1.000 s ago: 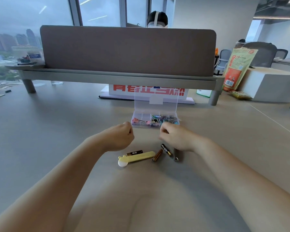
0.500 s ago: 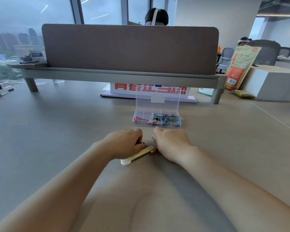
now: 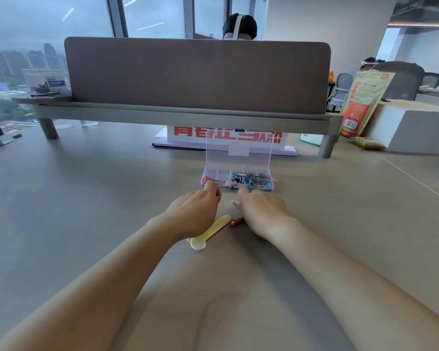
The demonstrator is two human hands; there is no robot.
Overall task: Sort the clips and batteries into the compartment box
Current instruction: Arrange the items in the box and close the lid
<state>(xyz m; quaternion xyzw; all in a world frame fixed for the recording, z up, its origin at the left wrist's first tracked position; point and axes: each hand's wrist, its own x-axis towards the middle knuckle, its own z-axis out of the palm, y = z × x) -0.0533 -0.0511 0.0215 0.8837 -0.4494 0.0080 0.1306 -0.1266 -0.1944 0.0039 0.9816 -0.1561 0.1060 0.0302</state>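
**Both hands curling near the box front**

The left hand (image 3: 197,214) and right hand (image 3: 260,211) are hovering curled; contents hidden. A copper-coloured cylindrical battery (image 3: 236,221) is lying on the table (image 3: 86,198), awaiting the clear plastic compartment box (image 3: 236,182) already holding colourful clips (image 3: 254,179).

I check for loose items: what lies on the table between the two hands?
In the head view, between the left hand and right hand lie a yellow stick and the end of one battery.
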